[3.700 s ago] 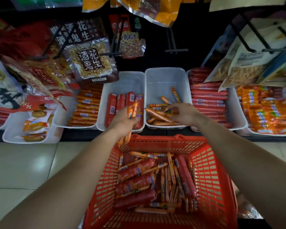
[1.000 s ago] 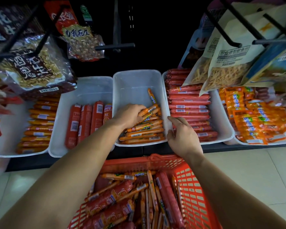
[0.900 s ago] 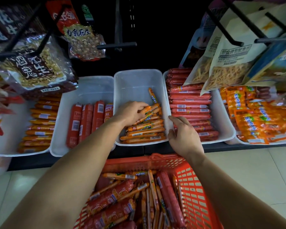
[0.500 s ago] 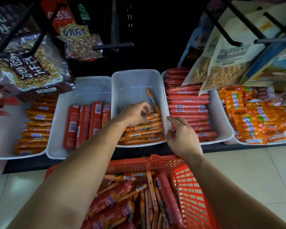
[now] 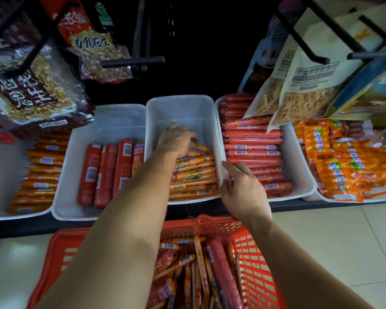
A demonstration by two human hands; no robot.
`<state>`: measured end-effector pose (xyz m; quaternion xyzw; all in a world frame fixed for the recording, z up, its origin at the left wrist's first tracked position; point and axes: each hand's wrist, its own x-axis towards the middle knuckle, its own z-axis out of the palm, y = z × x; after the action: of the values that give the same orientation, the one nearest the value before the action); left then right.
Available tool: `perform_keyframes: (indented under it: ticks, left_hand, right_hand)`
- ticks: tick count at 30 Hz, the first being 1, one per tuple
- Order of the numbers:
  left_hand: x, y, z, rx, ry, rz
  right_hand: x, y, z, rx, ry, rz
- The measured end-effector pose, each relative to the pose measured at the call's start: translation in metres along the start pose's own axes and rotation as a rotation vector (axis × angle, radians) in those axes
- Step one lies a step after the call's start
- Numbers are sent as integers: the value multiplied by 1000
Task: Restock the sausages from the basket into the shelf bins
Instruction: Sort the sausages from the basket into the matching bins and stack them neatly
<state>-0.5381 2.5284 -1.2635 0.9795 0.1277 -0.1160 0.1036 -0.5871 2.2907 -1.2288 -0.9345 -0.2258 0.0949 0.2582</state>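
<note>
Now | sausages (image 5: 194, 175): thin, orange, stacked in bin (image 5: 181, 110) | left hand (image 5: 176, 141): grip unclear | right hand (image 5: 243, 190): relaxed on rim

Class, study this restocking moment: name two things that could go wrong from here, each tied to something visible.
The basket mixes thick red sausages with thin ones, so one might land in the wrong bin. The left hand reaches onto the stacked thin sausages; a push may scatter the neat rows.

Red basket (image 5: 257, 264), white bins (image 5: 183, 108), orange and red sausages (image 5: 194, 175).
</note>
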Motion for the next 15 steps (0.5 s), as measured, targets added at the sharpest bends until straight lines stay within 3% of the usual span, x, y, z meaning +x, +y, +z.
perform_keyframes:
  ticks: [3, 11, 15]
  left_hand:
    - [-12, -18, -2, -147, -56, -85]
    - [-27, -11, -3, -144, -236, -17]
    - [-36, -13, -1, -203, -240, 2]
  right_hand:
    - [0, -1, -1, 11, -4, 2]
    - [-2, -2, -2, 10, 1, 3]
    - [0, -2, 0, 0, 3, 14]
